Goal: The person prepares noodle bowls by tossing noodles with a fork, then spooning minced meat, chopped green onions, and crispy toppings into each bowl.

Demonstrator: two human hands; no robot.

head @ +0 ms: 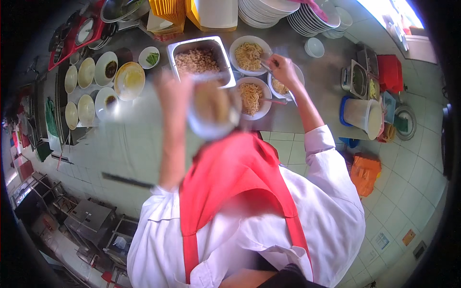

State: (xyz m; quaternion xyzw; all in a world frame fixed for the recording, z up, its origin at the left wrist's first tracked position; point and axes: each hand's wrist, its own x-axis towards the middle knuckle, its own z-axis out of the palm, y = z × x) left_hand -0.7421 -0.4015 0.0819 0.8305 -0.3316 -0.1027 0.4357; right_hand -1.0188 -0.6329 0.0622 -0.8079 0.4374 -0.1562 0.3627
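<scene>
My left hand (173,91) is blurred, at the rim of a blurred white bowl (203,129) with brownish contents, and appears to hold it above the counter's front edge. My right hand (282,68) grips a metal utensil (265,64), its end at the noodles (249,55) in the far white bowl (236,39). Under my right wrist sits another bowl (297,75) of noodles, partly covered. Nearer me, a third noodle bowl (264,112) has a utensil handle (275,101) resting across its rim. Minced meat (197,61) lies in a steel pan (225,64) beyond my left hand.
On the left stand several bowls (86,72), some with dark sauce, and a small bowl of chopped greens (149,57). Stacked plates (259,14) line the back. At right are steel containers (356,77) and a lidded plastic tub (360,113).
</scene>
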